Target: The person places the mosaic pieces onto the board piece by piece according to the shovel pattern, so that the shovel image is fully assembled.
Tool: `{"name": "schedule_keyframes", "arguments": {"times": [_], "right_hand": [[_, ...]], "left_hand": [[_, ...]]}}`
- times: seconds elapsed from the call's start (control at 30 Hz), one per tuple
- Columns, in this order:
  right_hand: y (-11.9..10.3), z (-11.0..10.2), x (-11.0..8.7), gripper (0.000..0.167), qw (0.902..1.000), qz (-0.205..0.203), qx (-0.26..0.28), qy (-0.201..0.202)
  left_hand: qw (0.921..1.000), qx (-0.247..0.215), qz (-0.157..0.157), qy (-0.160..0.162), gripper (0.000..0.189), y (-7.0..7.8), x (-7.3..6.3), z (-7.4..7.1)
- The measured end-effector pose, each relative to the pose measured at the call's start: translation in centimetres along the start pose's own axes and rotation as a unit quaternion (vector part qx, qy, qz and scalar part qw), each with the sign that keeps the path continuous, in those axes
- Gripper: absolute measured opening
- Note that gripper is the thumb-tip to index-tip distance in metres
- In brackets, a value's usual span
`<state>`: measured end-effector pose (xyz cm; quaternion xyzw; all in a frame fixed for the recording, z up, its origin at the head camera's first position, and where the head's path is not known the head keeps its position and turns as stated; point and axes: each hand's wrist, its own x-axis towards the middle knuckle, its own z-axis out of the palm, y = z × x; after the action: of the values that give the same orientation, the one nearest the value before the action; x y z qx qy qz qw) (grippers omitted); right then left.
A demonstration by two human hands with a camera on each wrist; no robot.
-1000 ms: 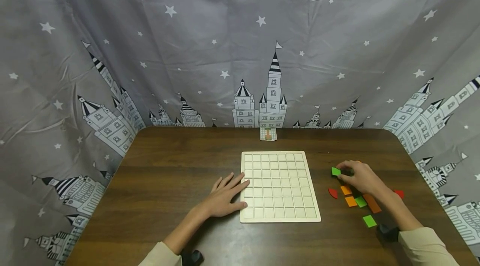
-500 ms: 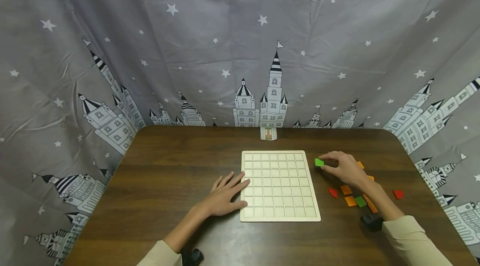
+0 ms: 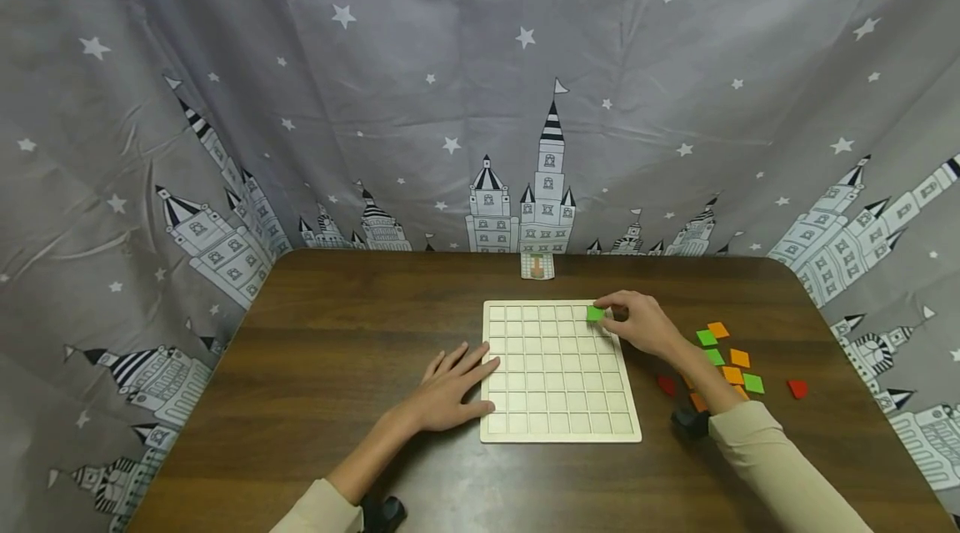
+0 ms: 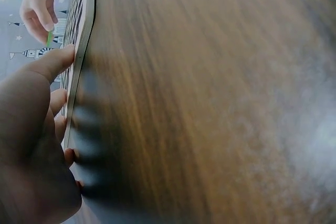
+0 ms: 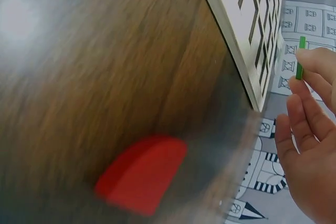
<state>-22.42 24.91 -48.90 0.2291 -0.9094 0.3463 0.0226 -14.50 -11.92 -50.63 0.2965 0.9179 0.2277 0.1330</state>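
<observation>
We are finding a flat, bright green square tile [image 3: 594, 314] at the far right corner cell of a pale, wood-like board [image 3: 562, 438]. The right hand [image 3: 648, 326] is pinching it between thumb and finger; from the wrist views we are judging it to be hovering just above the cell, not yet seated. We are counting seven columns by seven rows of cells and seeing no piece set into them, so we are putting the work at its very start: one tile at the board, the others lying off it.

The left hand [image 3: 446, 399] is resting with fingers spread, touching the board's left edge, pinching nothing.

Right of the board, on a dark brown wood-grain table [image 3: 360, 349], we are counting three loose green squares [image 3: 707, 338], two red quarter-round pieces [image 3: 798, 389] and six patches of flat orange tiles [image 3: 717, 330]. The right forearm [image 3: 708, 379] is covering part of this group, so we are treating green and orange as minimums.

Beyond the board, one small printed card [image 3: 537, 267] is lying at the table's far edge; behind, one grey curtain [image 3: 420, 82] with white stars and castles is hanging.
</observation>
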Motion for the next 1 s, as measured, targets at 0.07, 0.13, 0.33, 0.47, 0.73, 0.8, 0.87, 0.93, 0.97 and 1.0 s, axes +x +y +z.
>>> {"name": "schedule_keyframes", "arguments": {"times": [0.07,0.13,0.33,0.47,0.73,0.8,0.87,0.93,0.97,1.0], "right_hand": [[0.0,0.5,0.4,0.026,0.9999,-0.010,0.004,0.007],[0.0,1.1,0.9,0.025,0.9998,-0.016,0.008,0.011],[0.0,2.4,2.2,0.026,0.9998,0.006,0.018,-0.012],[-0.1,3.1,2.8,0.026,0.9995,0.015,0.019,-0.019],[-0.5,3.8,3.5,0.026,0.9991,0.022,0.026,-0.024],[-0.6,3.9,3.7,0.026,0.9990,0.023,0.029,-0.024],[-0.6,4.0,3.8,0.026,0.9988,0.025,0.031,-0.026],[-0.6,4.2,3.9,0.026,0.9988,0.024,0.031,-0.027],[-0.5,4.2,3.9,0.025,0.9988,0.025,0.033,-0.028],[-0.5,4.2,4.0,0.025,0.9988,0.025,0.033,-0.028]], "left_hand": [[1.0000,0.003,0.000,0.000,0.067,0.0,0.0,0.0],[1.0000,0.003,0.001,0.000,0.067,0.0,0.0,0.0],[1.0000,-0.001,0.005,0.003,0.067,0.0,-0.1,0.1],[1.0000,0.005,0.001,-0.001,0.068,0.1,-0.1,0.1],[0.9999,0.012,-0.003,0.003,0.068,0.0,-0.1,0.1],[0.9999,0.012,-0.004,0.003,0.068,-0.1,-0.1,0.2],[0.9999,0.013,-0.004,0.002,0.068,-0.1,-0.1,0.2],[0.9999,0.013,-0.003,0.000,0.068,-0.1,0.0,0.2],[0.9999,0.012,-0.002,0.001,0.068,-0.1,0.0,0.2],[0.9999,0.011,0.000,0.001,0.068,-0.1,0.0,0.2]]}}
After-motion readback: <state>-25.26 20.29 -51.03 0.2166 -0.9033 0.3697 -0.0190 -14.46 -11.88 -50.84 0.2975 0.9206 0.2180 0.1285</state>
